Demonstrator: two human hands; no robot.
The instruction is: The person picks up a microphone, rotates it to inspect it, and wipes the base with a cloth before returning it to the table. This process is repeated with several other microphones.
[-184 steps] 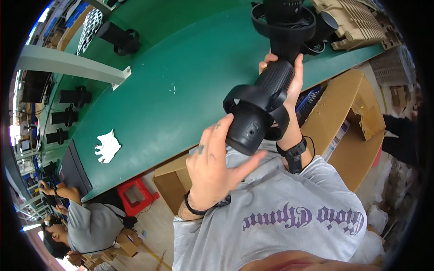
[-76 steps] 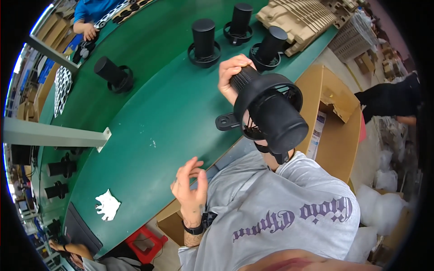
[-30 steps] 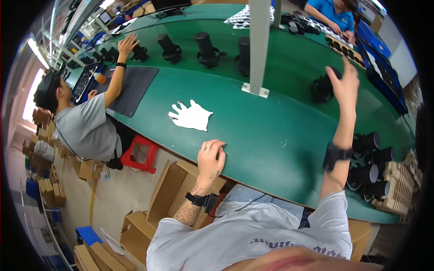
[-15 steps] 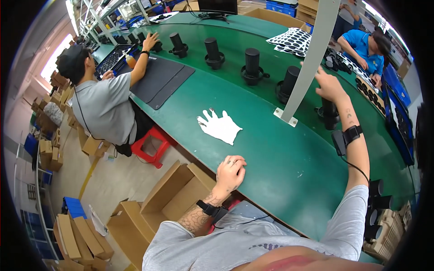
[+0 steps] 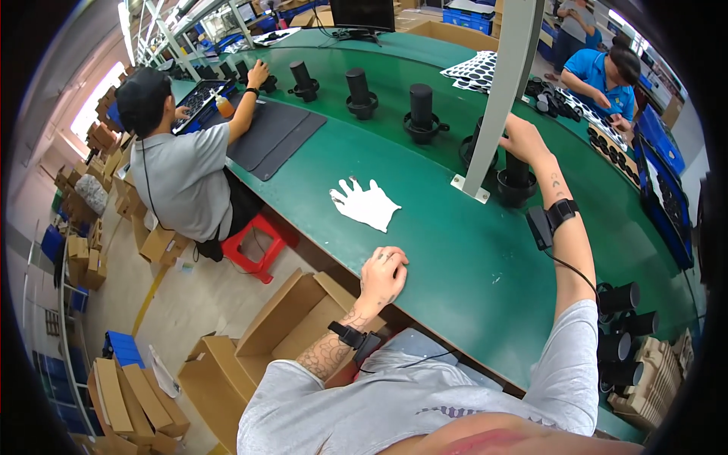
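My left hand (image 5: 384,274) rests on the near edge of the green table (image 5: 447,250), its fingers curled in loosely with nothing visible in them. A white glove (image 5: 365,203) lies flat just beyond it. My right hand (image 5: 525,138) is stretched out beside the grey metal post (image 5: 500,98), bent down over a black cylinder on a ringed base (image 5: 517,182). The post and the hand itself hide my fingertips, so whether they grip the cylinder is unclear. Left of the post stands another black cylinder (image 5: 422,106), upright in its ringed base.
More black cylinders stand in a row along the table. Several lie sideways at the lower right (image 5: 622,296). At left, a seated person (image 5: 186,171) reaches over dark mats (image 5: 277,133); another person (image 5: 603,83) works at far right. An open cardboard box (image 5: 296,315) sits below the edge.
My right hand has moved left and closer to the post, and the cylinder beneath it stands nearer the post too. My left hand stays on the edge. The view has shifted slightly.
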